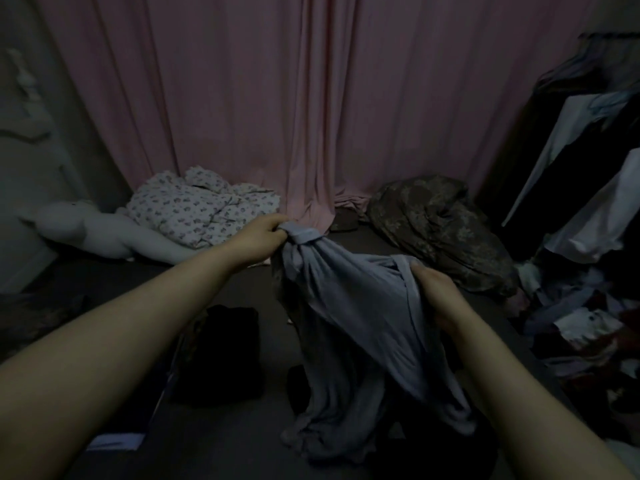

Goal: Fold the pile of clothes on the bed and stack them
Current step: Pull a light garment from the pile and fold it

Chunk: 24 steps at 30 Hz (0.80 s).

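A pink curtain [277, 98] is hanging across the whole back of a dim room, its hem pooling on a dark bed [214, 441] that is filling the lower view. At the right edge, dark and white garments on a clothes rack [585, 161] are hanging above a jumbled pile of clothes [588, 337]. A grey-blue garment [349, 327] is being held up over the middle of the bed, its lower end trailing down onto the cover. A crumpled camouflage-patterned cloth [440, 233] is lying at the back right of the bed, and a floral white cloth [201, 209] is lying bunched at the back left, beside a pale stuffed toy [93, 230]. A folded black garment [225, 355] is resting on the bed, left of the held one. The left hand [259, 237] is gripping the garment's bunched top end, fingers curled round it. The right hand [436, 292] is holding its right edge lower down, fingers curled into the fabric.
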Available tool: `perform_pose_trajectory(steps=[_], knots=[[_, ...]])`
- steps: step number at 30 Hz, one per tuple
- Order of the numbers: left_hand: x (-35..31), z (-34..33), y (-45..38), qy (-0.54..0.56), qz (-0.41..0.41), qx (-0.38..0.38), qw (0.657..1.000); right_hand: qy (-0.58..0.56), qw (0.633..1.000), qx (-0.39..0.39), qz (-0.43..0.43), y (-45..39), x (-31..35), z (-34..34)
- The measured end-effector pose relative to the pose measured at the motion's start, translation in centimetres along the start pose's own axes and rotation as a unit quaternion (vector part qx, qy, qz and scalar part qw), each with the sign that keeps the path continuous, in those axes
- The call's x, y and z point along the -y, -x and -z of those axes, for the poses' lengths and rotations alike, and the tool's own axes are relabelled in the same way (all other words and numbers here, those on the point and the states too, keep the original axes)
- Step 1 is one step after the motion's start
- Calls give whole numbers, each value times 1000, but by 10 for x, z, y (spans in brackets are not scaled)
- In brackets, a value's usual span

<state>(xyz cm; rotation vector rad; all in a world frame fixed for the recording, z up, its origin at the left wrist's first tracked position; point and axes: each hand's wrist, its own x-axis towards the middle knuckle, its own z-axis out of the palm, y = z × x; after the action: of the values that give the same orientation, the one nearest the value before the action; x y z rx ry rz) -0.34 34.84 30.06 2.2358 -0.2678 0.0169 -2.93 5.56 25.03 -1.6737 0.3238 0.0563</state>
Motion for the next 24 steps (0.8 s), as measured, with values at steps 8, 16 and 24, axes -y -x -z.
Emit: perform_pose_trajectory(steps=[8, 16, 24], knots=[[-24, 2, 5, 62, 4, -40, 997, 43, 999, 27, 20, -11, 4, 11], [-72, -10, 2, -32, -36, -28, 998, 156, 953, 111, 236, 27, 37, -30], [-53, -41, 14, 126, -44, 13, 991, 165, 932, 107, 306, 16, 72, -56]])
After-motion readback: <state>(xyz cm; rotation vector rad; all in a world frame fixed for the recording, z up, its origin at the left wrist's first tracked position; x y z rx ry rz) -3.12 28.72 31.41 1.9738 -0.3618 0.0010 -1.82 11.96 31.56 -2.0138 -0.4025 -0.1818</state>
